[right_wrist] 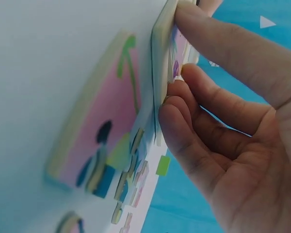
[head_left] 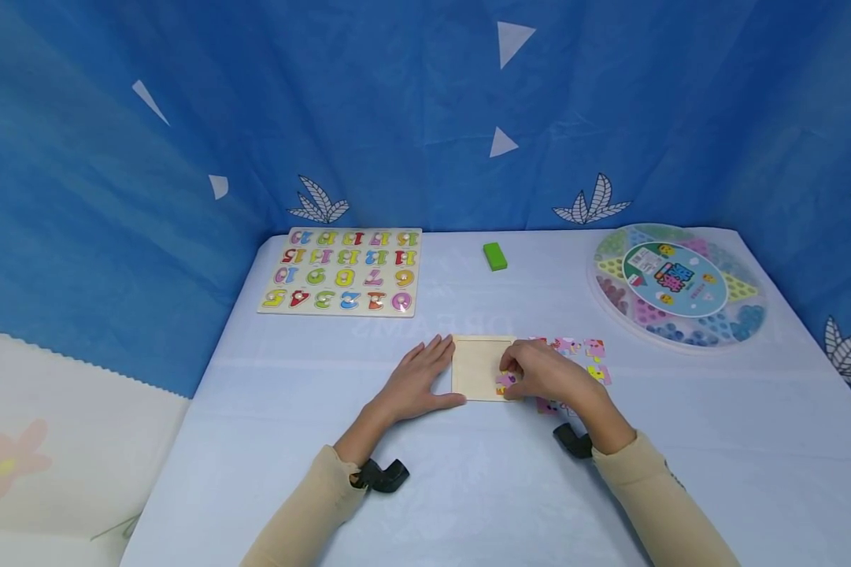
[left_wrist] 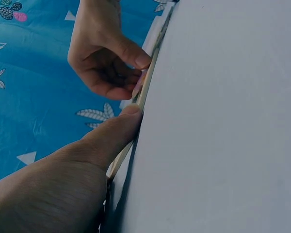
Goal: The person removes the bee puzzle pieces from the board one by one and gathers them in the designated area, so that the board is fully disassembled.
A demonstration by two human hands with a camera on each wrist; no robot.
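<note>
A shallow wooden puzzle tray (head_left: 475, 366) lies on the table between the two hands. My left hand (head_left: 416, 384) is spread along its left side, fingers straight, with the thumb touching the near edge. At the tray's lower right corner, my right hand (head_left: 544, 372) pinches a pink and purple puzzle piece (head_left: 505, 381) between thumb and fingers. The left wrist view shows this piece partly hidden by those fingers, low against the tray's rim. Loose pink puzzle pieces (head_left: 595, 349) lie right of the tray, some covered by the right hand; one piece (right_wrist: 99, 116) looms close in the right wrist view.
A number puzzle board (head_left: 340, 272) lies at the back left. A green block (head_left: 495, 256) is at the back middle, and a round clear case of beads (head_left: 676, 287) at the back right. Blue patterned cloth (head_left: 425, 118) hangs behind the table.
</note>
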